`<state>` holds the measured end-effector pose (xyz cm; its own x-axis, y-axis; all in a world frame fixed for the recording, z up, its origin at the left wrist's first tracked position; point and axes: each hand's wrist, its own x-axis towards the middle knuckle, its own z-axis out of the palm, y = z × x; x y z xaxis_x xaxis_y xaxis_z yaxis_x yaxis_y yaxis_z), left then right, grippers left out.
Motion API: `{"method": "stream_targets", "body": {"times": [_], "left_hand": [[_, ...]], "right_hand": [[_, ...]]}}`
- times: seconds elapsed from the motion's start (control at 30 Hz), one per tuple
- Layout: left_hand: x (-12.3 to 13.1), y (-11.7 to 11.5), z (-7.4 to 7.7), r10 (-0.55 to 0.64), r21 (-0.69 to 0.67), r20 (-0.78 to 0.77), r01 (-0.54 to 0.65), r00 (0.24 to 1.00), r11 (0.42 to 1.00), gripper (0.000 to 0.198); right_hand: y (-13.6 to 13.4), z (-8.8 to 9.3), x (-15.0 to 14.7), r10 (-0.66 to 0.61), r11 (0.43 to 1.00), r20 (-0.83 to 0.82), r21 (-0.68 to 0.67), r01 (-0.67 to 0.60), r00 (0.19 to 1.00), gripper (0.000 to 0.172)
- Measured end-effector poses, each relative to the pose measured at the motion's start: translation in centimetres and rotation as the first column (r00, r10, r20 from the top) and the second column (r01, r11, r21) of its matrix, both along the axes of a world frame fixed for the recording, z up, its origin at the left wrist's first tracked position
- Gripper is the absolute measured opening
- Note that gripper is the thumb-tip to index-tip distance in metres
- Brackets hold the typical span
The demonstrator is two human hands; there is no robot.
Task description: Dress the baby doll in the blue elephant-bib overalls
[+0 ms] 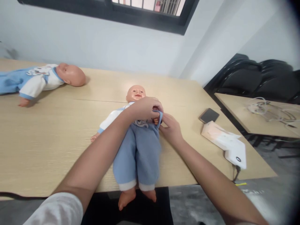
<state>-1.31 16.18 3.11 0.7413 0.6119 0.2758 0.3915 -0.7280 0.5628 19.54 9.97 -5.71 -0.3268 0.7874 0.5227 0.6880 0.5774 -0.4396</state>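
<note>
A baby doll (pixel 147 147) lies on its back, dressed in a white top and blue trousers, its bare feet past the table's front edge. My left hand (pixel 147 107) reaches across the doll's chest, fingers closed on the blue sleeve cuff (pixel 160 116) on the right side of the picture. From the right, my right hand (pixel 172 128) pinches the same cuff. Part of the doll's small hand (pixel 156 120) shows at the cuff, between my hands. The doll's other arm lies out to the left in its sleeve. My left forearm covers part of the doll's top.
A second doll (pixel 71 75) in similar clothes lies at the back left of the wooden table (pixel 58 137). On the right are a dark phone (pixel 209 116), a tissue pack (pixel 217 134) and a white power bank (pixel 236 153) with a cable. Another table (pixel 236 109) holds cables; black chairs (pixel 243 78) stand behind.
</note>
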Motion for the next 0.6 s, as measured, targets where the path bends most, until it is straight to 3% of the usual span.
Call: {"method": "stream_targets", "body": {"times": [0.1, 0.2, 0.37, 0.5, 0.6], "left_hand": [[0.4, 0.4, -0.9, 0.053, -0.013, 0.023, -0.053, 0.998, 0.999, 0.023], [0.8, 0.5, -1.7, 0.110, -0.041, 0.021, -0.109, 0.994, 0.993, 0.022], [1.3, 0.1, -2.0, 0.171, -0.044, -0.007, -0.171, 0.985, 0.984, 0.019], [0.9, 0.4, -2.2, 0.121, -0.018, 0.004, -0.121, 0.993, 0.992, 0.021], [0.5, 1.3, -2.4, 0.072, -0.028, 0.002, -0.072, 0.997, 0.997, 0.022]], "right_hand": [[-0.8, 0.4, -0.1, 0.008, 0.997, -0.066, -0.079, -0.013, 0.998, 0.037], [-1.5, 0.4, -0.2, 0.064, 0.981, -0.247, -0.162, -0.106, 0.967, 0.039], [-1.6, -0.4, -1.3, -0.053, 0.931, -0.603, -0.319, -0.179, 0.796, 0.025], [-0.7, -1.2, -1.3, -0.066, 0.890, -0.732, -0.351, -0.291, 0.679, 0.027], [-0.2, -1.4, -0.7, -0.091, 0.902, -0.718, -0.353, -0.249, 0.690, 0.028]]}}
